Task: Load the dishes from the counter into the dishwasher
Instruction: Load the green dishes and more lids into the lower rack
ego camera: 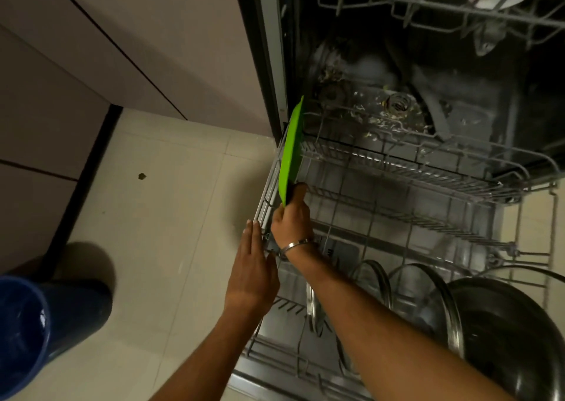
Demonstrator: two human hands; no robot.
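My right hand [292, 214] grips the near edge of a bright green plate [292, 153]. The plate stands on edge against the left side of the pulled-out lower rack [397, 168] of the open dishwasher. My left hand [253, 272] is flat with fingers extended, resting against the rack's left rim just below the right wrist, holding nothing. A metal bangle sits on my right wrist.
Two glass lids [382, 281] and a dark steel pot [513, 333] stand in the rack's near right part. The upper rack [443, 6] holds cups at top. Food scraps lie on the tub floor [397, 107]. A blue bucket [33, 327] stands on the tiled floor at left.
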